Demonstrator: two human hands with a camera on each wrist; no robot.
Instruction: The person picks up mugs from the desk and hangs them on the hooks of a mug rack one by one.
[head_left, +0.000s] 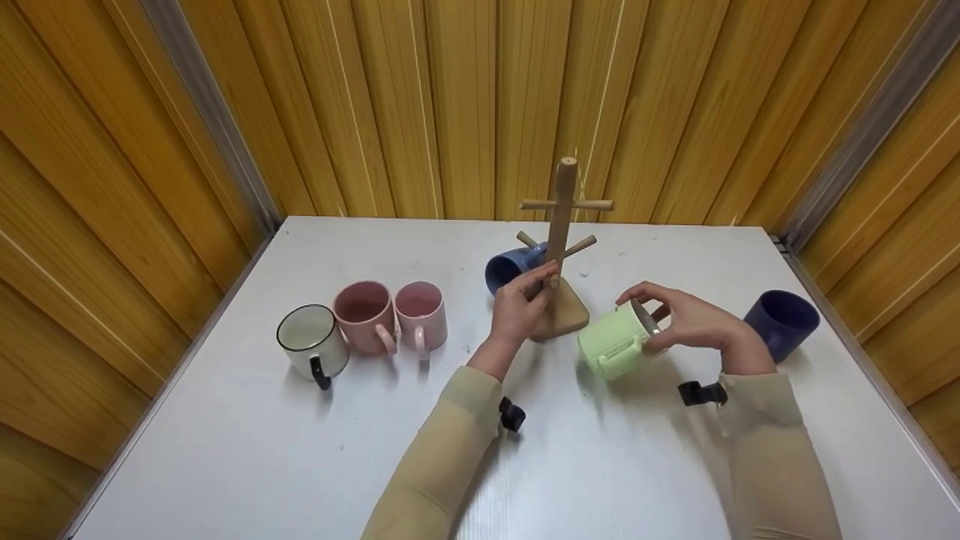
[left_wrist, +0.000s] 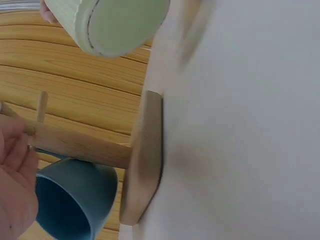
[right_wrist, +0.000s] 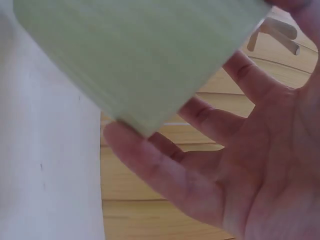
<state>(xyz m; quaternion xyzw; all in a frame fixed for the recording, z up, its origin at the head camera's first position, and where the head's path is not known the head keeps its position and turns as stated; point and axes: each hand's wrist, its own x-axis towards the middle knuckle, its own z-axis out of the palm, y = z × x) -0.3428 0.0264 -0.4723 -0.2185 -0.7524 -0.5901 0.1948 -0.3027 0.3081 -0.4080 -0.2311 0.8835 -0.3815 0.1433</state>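
A wooden mug tree (head_left: pixel 562 225) stands toward the back of the table, and my left hand (head_left: pixel 517 306) grips its post low down. A blue mug (left_wrist: pixel 77 195) hangs tilted on one of the lower pegs, beside the left fingers. My right hand (head_left: pixel 694 322) holds a light green mug (head_left: pixel 611 345) by its rim, thumb and fingers on either side. This mug is tipped over, its mouth toward the right palm and its base toward the tree. In the right wrist view, the green mug's side (right_wrist: pixel 135 55) fills the upper part, with fingertips at the rim.
Left of the tree are a white mug (head_left: pixel 309 337) with a black rim and handle, a larger pink mug (head_left: pixel 365 322) and a smaller pink mug (head_left: pixel 421 315). A dark blue mug (head_left: pixel 781 322) stands behind the right wrist. Wood-patterned walls (head_left: pixel 465 105) border the white table (head_left: pixel 247 450).
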